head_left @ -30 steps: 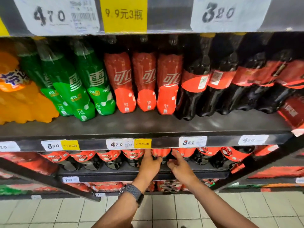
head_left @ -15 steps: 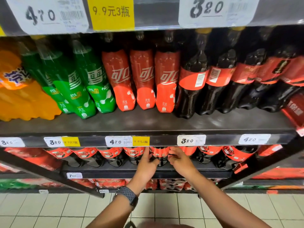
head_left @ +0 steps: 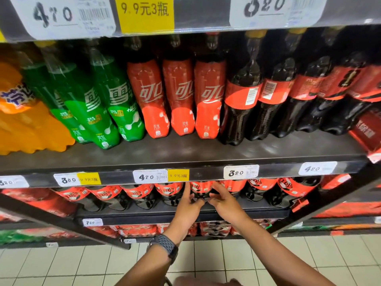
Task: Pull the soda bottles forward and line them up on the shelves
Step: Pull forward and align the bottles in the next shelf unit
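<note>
On the lower shelf (head_left: 247, 213) stands a row of dark cola bottles with red labels. Both hands hold one of them, the middle cola bottle (head_left: 201, 187). My left hand (head_left: 190, 203) wraps its left side and my right hand (head_left: 221, 200) its right side, fingertips meeting at the bottle's dark lower body. The bottle's top is hidden behind the shelf edge above. On the upper shelf (head_left: 185, 157) stand green soda bottles (head_left: 115, 104), red-wrapped cola bottles (head_left: 181, 98) and dark cola bottles (head_left: 243, 96), set back from the front edge.
Orange soda bottles (head_left: 24, 120) fill the upper shelf's far left. Price tags (head_left: 150, 176) line the shelf edges. A red pack (head_left: 367, 133) lies at the upper shelf's right end. Red multipacks (head_left: 214, 229) sit on the bottom shelf above a white tiled floor (head_left: 226, 261).
Both hands have closed in around the same cola bottle on the lower shelf, fingers now meeting at its front. The view has shifted slightly closer.
</note>
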Demonstrator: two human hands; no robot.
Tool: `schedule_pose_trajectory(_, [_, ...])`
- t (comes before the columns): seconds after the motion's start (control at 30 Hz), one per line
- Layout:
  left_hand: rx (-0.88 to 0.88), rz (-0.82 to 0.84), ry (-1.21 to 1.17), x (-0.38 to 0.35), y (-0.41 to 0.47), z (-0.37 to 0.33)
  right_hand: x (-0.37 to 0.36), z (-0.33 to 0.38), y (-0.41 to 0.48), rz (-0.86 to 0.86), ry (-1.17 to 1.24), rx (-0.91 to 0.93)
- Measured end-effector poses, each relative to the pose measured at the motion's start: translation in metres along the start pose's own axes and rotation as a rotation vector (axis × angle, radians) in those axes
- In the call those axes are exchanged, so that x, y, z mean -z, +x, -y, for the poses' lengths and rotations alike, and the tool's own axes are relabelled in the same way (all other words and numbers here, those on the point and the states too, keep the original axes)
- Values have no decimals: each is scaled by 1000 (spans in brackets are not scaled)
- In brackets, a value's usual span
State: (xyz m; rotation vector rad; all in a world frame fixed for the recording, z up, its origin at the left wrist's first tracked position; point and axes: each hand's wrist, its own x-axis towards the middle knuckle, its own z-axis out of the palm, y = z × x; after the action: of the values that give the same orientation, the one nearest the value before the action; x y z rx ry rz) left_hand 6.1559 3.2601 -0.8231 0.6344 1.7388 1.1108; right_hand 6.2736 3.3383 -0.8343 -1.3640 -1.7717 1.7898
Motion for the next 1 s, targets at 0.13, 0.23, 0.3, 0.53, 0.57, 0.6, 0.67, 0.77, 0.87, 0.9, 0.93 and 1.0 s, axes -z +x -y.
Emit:
schedule_pose_trajectory(0.13, [27,76,28,-7,-10,7,3,-4,-3,5,53,-49])
schedule_pose_trajectory(0.23, [22,43,45,0,-11,9,5,-9,-4,-5,64,-77])
schedule_pose_trajectory(0.3, [17,-26,11,6,-5,3,5,-6,-4,-21,87,-68])
schedule_pose_trajectory(0.53, [-33,23,-22,0,-2,-11,3,6,3,49,107,25])
schedule_pose_trajectory(0.57, [-24,26,-32,-1,-4,-6,4,4,2,58,114,29])
schedule_pose_trajectory(0.6, [-11,34,-37,0,-7,-1,6,2,2,61,125,30])
schedule_pose_trajectory(0.67, [-1,48,-37,4,-11,7,7,-2,3,48,135,23])
schedule_pose_trajectory(0.77, [-12,29,-30,14,-8,10,5,-8,5,-19,141,-6])
schedule_pose_trajectory(0.87, [-5,47,-28,15,-4,8,-1,-13,5,14,124,-28])
schedule_pose_trajectory(0.9, [-8,64,-22,13,-4,7,-3,-13,5,39,100,-28])
schedule_pose_trajectory(0.93, [-11,70,-16,9,-4,8,-2,-13,5,60,80,-24])
schedule_pose_trajectory(1.0, [11,38,-31,1,-5,14,3,-15,6,72,71,-20])
